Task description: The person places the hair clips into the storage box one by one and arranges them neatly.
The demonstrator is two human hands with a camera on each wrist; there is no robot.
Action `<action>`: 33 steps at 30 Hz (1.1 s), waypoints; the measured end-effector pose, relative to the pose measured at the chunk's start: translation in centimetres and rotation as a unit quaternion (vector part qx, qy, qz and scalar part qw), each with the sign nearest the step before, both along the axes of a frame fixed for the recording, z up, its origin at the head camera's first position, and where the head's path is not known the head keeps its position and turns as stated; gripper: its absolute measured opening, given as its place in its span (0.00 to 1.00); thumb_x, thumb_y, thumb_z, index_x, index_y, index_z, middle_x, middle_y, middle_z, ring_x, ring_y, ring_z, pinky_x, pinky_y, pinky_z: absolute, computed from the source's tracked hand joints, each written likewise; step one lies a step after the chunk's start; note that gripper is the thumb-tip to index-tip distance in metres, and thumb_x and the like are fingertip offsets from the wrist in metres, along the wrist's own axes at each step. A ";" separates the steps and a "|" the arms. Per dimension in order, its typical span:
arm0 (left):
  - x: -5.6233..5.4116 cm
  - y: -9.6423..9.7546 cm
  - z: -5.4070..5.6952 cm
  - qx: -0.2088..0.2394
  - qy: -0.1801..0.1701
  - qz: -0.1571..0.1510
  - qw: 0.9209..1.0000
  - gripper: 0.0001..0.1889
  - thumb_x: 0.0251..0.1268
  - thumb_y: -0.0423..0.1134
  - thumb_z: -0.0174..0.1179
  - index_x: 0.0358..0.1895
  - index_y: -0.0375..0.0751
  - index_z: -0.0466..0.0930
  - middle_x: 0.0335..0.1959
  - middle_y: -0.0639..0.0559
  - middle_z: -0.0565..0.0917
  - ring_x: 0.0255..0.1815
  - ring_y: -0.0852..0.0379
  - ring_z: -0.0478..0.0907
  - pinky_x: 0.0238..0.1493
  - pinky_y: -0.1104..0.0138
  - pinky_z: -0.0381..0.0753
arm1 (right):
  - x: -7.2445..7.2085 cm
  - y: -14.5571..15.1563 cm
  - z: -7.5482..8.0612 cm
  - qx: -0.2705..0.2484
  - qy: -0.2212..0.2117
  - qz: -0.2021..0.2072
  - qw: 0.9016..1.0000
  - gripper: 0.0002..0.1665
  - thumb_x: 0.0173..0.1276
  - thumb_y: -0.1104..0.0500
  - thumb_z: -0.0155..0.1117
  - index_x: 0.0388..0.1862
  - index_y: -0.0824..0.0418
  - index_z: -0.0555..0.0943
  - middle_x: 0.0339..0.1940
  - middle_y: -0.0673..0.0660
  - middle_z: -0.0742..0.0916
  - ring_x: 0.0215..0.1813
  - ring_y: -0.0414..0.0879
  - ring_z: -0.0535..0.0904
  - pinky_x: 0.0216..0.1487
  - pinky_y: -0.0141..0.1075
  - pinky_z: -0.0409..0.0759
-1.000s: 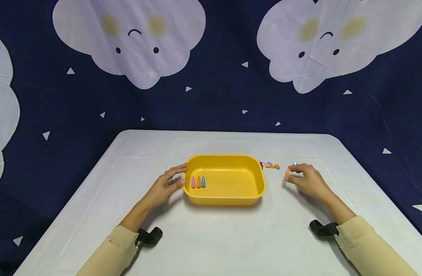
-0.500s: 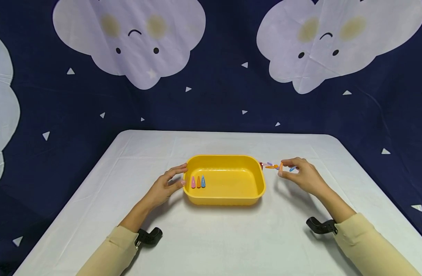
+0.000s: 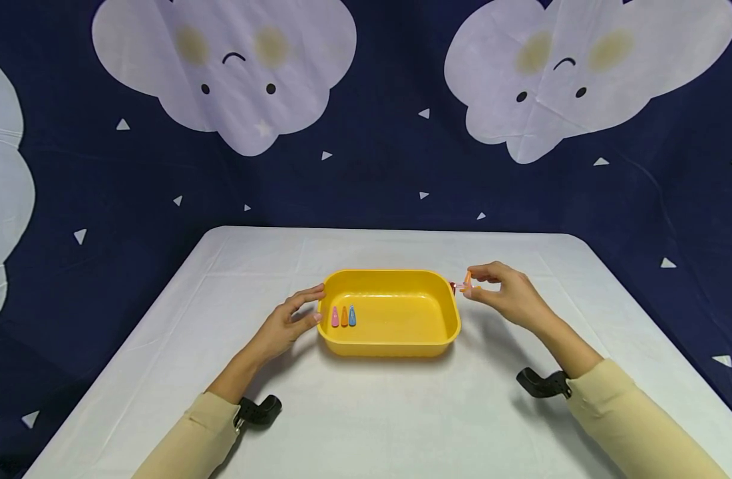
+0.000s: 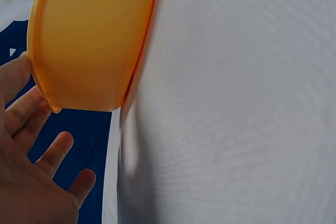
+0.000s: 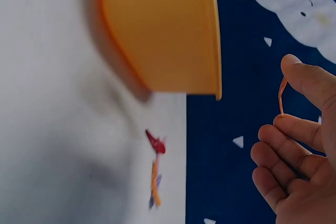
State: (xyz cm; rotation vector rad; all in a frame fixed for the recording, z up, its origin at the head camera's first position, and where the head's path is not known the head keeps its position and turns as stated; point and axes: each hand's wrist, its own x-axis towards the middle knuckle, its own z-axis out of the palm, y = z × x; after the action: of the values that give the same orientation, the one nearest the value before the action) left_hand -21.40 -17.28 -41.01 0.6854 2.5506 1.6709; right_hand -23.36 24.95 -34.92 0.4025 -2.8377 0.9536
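Note:
A yellow plastic tub (image 3: pixel 390 349) stands on the white table. My left hand (image 3: pixel 282 327) touches its left rim with fingertips and thumb; in the left wrist view the fingers reach out loosely beside the tub wall. Between thumb and index finger, my right hand (image 3: pixel 516 296) pinches an orange snap hair clip (image 5: pixel 281 95), held up at the tub's right side. Inside the tub, at the left, a pink clip (image 3: pixel 335 317), an orange-yellow clip (image 3: pixel 345 317) and a blue clip (image 3: pixel 352 315) lie side by side in a row.
Just right of the tub lies a small loose pile with a red clip (image 5: pixel 157 144), an orange clip (image 5: pixel 155 182) and a purple one; my right hand partly covers it in the head view. A dark blue cloth (image 3: pixel 390 179) with clouds hangs behind the table (image 3: pixel 390 419).
My right hand has moved left and a little away from me with the orange hair clip, from right of the pile to near the tub's right rim. The left hand stays put.

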 end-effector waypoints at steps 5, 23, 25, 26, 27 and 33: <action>0.0 0.0 0.0 -0.001 0.002 0.000 1.000 0.23 0.67 0.41 0.57 0.62 0.37 0.70 0.72 0.48 0.64 0.76 0.44 0.53 0.73 0.42 0.53 | -0.4 -1.4 0.5 -0.014 0.005 0.024 1.000 0.33 0.58 0.43 0.68 0.58 0.59 0.77 0.54 0.58 0.84 0.55 0.57 0.79 0.55 0.52 0.79; -0.1 0.1 -0.2 0.008 -0.002 -0.003 1.000 0.23 0.66 0.40 0.58 0.62 0.36 0.70 0.72 0.46 0.65 0.75 0.42 0.53 0.72 0.40 0.52 | -1.0 -7.1 1.7 -0.025 0.003 0.103 0.994 0.31 0.57 0.45 0.70 0.57 0.58 0.78 0.51 0.55 0.84 0.53 0.51 0.80 0.59 0.49 0.77; -0.1 0.1 -0.1 0.009 -0.003 -0.003 1.000 0.23 0.66 0.40 0.58 0.62 0.36 0.70 0.72 0.46 0.65 0.75 0.42 0.53 0.72 0.40 0.52 | -1.1 -7.7 1.7 -0.025 0.005 0.109 0.994 0.31 0.57 0.46 0.70 0.57 0.58 0.78 0.51 0.54 0.84 0.53 0.50 0.80 0.59 0.48 0.77; -0.1 0.1 -0.1 0.010 -0.003 -0.003 1.000 0.23 0.66 0.39 0.58 0.62 0.36 0.70 0.72 0.46 0.65 0.75 0.42 0.53 0.72 0.40 0.53 | -1.2 -8.0 1.7 -0.023 0.008 0.112 0.993 0.31 0.57 0.46 0.70 0.56 0.58 0.78 0.50 0.54 0.85 0.53 0.50 0.80 0.59 0.48 0.77; -0.1 0.1 -0.1 0.009 -0.003 -0.003 1.000 0.23 0.66 0.39 0.57 0.62 0.36 0.70 0.72 0.46 0.65 0.75 0.42 0.53 0.72 0.41 0.53 | -1.2 -8.3 1.7 -0.022 0.009 0.115 0.993 0.30 0.57 0.47 0.71 0.56 0.59 0.78 0.50 0.54 0.85 0.52 0.50 0.80 0.59 0.48 0.77; -0.1 0.1 0.0 0.007 -0.001 -0.002 1.000 0.23 0.66 0.39 0.58 0.62 0.36 0.70 0.72 0.46 0.65 0.75 0.42 0.53 0.72 0.40 0.53 | -1.7 -10.1 1.3 -0.020 -0.001 0.121 0.992 0.29 0.57 0.49 0.71 0.56 0.60 0.79 0.50 0.56 0.85 0.54 0.52 0.79 0.60 0.48 0.76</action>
State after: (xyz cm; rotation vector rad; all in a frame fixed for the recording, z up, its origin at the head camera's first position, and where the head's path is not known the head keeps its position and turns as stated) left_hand -21.46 -17.13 -41.03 0.6888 2.5366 1.6874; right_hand -25.10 14.90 -33.67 0.7567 -2.8116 1.0477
